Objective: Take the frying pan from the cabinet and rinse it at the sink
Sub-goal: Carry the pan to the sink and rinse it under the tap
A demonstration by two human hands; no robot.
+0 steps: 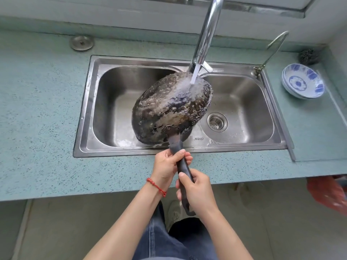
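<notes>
Water (193, 76) from the tap (206, 34) hits the pan (169, 109), upturned over the sink (116, 102). Left hand (167, 167) and right hand (199, 192) each grip its handle (183, 166).

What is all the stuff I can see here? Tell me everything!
frying pan: one, dark and blotchy, turned underside up over the sink, under the running water
tap: one, shiny silver, behind the sink, water flowing
small tap: one, thin, silver, at the sink's back right corner
sink: one, steel, two basins, set in the counter
drain strainer: one, silver, in the right basin
counter: one, speckled blue-green
round metal cap: one, silver, on the counter, back left
bowls: stacked, white and blue, right of the sink
scourer: one, grey, behind the bowls
red bag: one, below the counter, right
bracelet: one, red, left wrist
left hand: grips the pan's handle
right hand: grips the handle lower down
</notes>
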